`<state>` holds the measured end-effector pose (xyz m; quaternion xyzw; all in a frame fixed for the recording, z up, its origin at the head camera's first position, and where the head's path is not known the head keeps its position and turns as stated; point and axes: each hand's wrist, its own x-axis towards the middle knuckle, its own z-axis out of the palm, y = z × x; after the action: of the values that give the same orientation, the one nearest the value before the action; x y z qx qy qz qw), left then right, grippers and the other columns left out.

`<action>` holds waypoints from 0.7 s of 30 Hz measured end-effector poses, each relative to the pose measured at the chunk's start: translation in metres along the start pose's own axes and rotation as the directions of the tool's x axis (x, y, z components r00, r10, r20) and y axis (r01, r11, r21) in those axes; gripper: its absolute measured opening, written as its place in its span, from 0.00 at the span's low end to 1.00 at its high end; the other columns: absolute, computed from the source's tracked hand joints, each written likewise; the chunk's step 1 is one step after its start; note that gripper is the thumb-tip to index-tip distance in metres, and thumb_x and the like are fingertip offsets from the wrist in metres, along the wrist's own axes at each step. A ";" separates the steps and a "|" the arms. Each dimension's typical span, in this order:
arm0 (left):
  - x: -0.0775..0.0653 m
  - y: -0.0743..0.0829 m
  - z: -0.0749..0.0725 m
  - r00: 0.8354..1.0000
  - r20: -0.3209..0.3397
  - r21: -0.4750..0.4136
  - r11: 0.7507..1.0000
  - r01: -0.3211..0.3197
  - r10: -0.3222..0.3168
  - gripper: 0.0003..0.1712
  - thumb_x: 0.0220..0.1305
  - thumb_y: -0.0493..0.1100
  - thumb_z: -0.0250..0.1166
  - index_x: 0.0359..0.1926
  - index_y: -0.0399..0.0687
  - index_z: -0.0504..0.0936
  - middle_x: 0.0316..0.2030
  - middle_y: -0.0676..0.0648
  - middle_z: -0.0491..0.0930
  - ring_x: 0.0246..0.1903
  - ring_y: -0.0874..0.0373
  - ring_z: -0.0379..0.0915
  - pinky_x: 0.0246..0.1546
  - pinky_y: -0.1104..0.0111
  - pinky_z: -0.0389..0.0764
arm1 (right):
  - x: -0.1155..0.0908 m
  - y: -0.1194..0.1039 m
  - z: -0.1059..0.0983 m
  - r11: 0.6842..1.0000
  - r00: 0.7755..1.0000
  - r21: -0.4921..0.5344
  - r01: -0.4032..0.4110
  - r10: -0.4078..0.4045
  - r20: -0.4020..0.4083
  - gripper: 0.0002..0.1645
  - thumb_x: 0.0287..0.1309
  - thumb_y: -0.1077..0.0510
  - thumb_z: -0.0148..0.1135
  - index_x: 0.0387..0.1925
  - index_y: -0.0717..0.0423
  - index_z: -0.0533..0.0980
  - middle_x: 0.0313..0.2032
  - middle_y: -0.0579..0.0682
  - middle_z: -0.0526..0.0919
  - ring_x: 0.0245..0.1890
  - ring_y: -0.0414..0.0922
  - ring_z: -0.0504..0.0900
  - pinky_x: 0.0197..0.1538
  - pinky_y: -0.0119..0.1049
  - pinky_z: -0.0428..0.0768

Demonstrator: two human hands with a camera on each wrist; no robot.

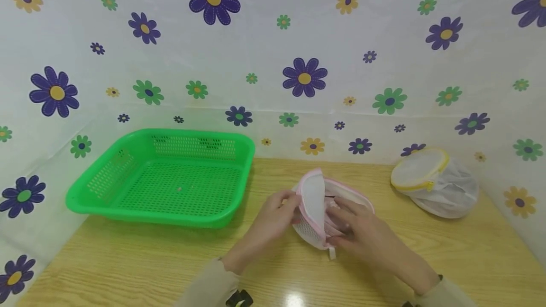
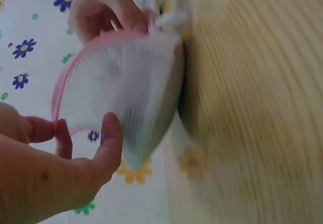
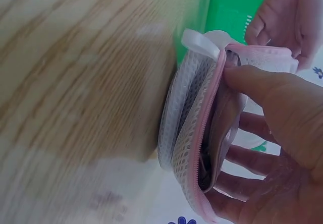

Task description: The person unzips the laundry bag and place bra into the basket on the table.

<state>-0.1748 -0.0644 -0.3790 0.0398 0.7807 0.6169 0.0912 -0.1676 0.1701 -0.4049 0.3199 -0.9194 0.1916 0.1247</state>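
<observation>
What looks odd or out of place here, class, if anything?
A tiny pinkish speck sits on the floor of the green basket, standing out against the green; it's too small to identify. Nothing else stands out.

Right fingers [image 3: 253,161] against pinkish fabric [image 3: 229,120] inside a pink-zipped mesh pouch [image 3: 186,156].

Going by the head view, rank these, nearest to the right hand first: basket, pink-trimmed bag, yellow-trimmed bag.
1. Pink-trimmed bag: touching the right hand.
2. Yellow-trimmed bag: to its right, farther back.
3. Basket: over on the left.
</observation>
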 end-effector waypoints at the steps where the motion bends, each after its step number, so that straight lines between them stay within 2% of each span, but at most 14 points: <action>1: 0.000 -0.001 -0.005 1.000 -0.025 0.088 0.996 -0.013 0.015 0.23 0.76 0.51 0.51 0.56 0.38 0.79 0.52 0.40 0.81 0.49 0.52 0.81 0.48 0.61 0.84 | 0.001 0.000 0.000 1.000 1.000 -0.012 -0.012 0.012 0.005 0.36 0.52 0.46 0.78 0.62 0.52 0.80 0.66 0.60 0.77 0.61 0.59 0.80 0.55 0.57 0.83; 4: 0.001 -0.004 -0.016 0.995 -0.076 0.321 0.946 -0.037 0.065 0.20 0.74 0.51 0.54 0.52 0.40 0.81 0.49 0.42 0.81 0.44 0.53 0.79 0.42 0.63 0.80 | 0.005 -0.001 0.002 0.998 0.999 -0.046 -0.037 0.038 0.007 0.36 0.48 0.44 0.80 0.59 0.51 0.81 0.65 0.59 0.78 0.60 0.60 0.80 0.56 0.59 0.83; 8: 0.000 -0.008 -0.025 0.994 -0.058 0.496 0.866 -0.055 0.096 0.16 0.73 0.47 0.54 0.45 0.38 0.80 0.41 0.43 0.79 0.38 0.53 0.74 0.36 0.63 0.77 | 0.007 0.002 0.005 0.995 0.999 -0.085 -0.049 0.050 0.004 0.34 0.45 0.45 0.82 0.54 0.51 0.82 0.61 0.57 0.81 0.59 0.59 0.81 0.56 0.59 0.82; 13: 0.004 -0.012 -0.029 0.997 -0.025 0.592 0.805 -0.040 0.068 0.12 0.73 0.44 0.54 0.37 0.41 0.78 0.29 0.46 0.76 0.29 0.55 0.71 0.25 0.66 0.73 | 0.012 0.012 0.007 0.991 0.995 -0.104 -0.082 0.087 0.047 0.32 0.45 0.49 0.82 0.52 0.55 0.84 0.53 0.53 0.87 0.54 0.56 0.85 0.56 0.55 0.83; 17: 0.007 -0.016 -0.028 0.997 -0.002 0.646 0.761 -0.062 0.083 0.12 0.73 0.43 0.54 0.32 0.43 0.76 0.25 0.48 0.73 0.25 0.56 0.68 0.22 0.68 0.71 | 0.016 0.020 0.005 0.986 0.986 -0.100 -0.131 0.140 0.088 0.22 0.46 0.52 0.81 0.44 0.54 0.85 0.41 0.48 0.90 0.42 0.50 0.88 0.46 0.50 0.86; 21: 0.008 -0.018 -0.026 0.996 0.014 0.664 0.744 -0.077 0.090 0.12 0.73 0.41 0.55 0.30 0.43 0.75 0.24 0.48 0.72 0.23 0.56 0.67 0.21 0.69 0.70 | 0.018 0.026 0.002 0.981 0.974 -0.046 -0.191 0.195 0.119 0.11 0.49 0.58 0.76 0.37 0.51 0.84 0.30 0.43 0.85 0.30 0.41 0.79 0.35 0.43 0.82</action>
<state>-0.1863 -0.0921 -0.3916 0.0986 0.9470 0.3034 0.0363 -0.1975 0.1783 -0.4070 0.2380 -0.9552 0.1673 0.0543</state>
